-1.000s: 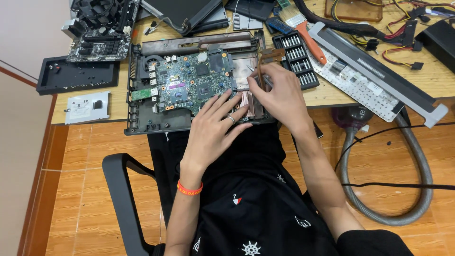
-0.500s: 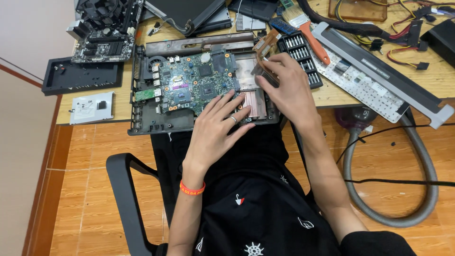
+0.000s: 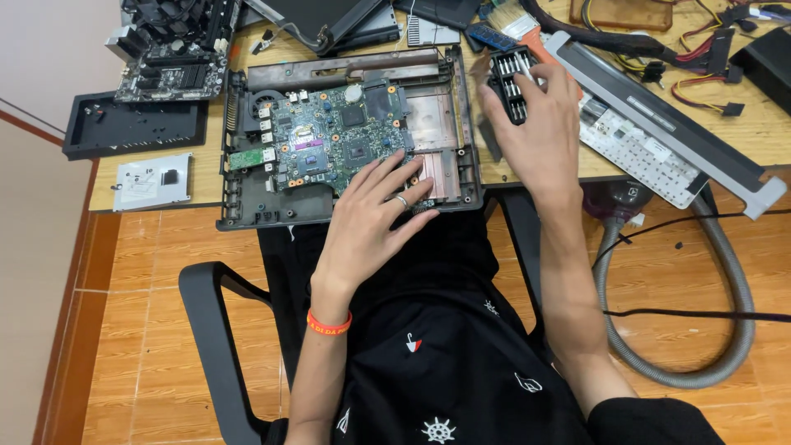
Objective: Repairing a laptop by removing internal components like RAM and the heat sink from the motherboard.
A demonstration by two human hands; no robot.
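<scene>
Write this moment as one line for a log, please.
left hand: flat on laptop base, by motherboard | right hand: over screwdriver bit set, slim bit in fingers | hose: on floor

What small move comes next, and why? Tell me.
Probably draw one bit from the screwdriver bit set: the right hand is at its rack with a thin metal piece between its fingers, while the left hand lies flat on the laptop motherboard, steadying it.
</scene>
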